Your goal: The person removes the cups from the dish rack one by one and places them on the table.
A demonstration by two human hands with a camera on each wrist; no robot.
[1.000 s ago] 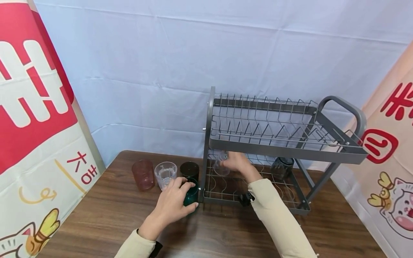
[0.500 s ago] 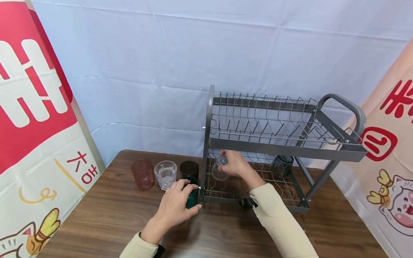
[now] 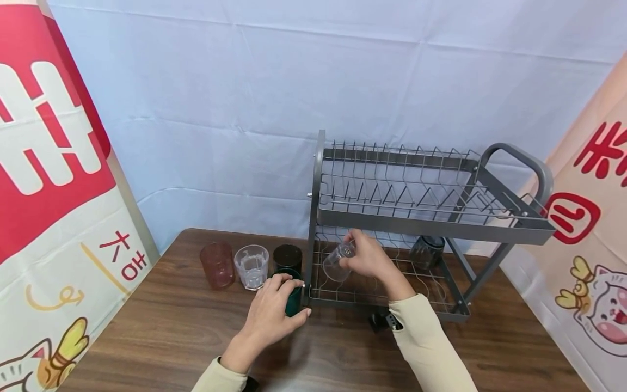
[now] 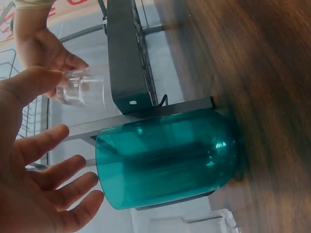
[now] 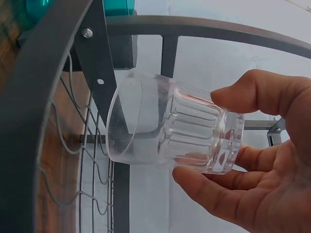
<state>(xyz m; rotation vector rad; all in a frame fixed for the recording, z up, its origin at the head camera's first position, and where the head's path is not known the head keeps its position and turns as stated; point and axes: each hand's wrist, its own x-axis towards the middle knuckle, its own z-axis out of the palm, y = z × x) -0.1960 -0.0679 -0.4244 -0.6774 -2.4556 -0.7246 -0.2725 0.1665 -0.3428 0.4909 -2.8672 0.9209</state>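
In the right wrist view, my right hand [image 5: 252, 145] holds a clear drinking glass [image 5: 165, 126] by its base end between thumb and fingers. Its mouth points down at the wire lower tier [image 5: 90, 145] of the grey dish rack [image 3: 436, 231], and in the head view the glass looks tilted. Whether the rim touches the wires is hard to tell. My left hand [image 3: 271, 310] hovers beside a teal glass [image 4: 167, 158], which stands on the table just left of the rack. Its fingers [image 4: 73, 170] are spread and relaxed near the teal rim, not wrapped round it.
Left of the rack, a reddish glass [image 3: 217, 267], a clear tumbler [image 3: 252, 267] and a dark glass [image 3: 287, 257] stand on the wooden table [image 3: 161, 316]. A smoky dark glass [image 3: 427, 252] sits on the rack's lower tier at right. The upper tier's front bar [image 3: 431, 226] overhangs that tier.
My right hand has drawn the clear glass slightly toward the front and right, and the glass has become more tilted. The left hand has shifted a little right beside the teal glass.
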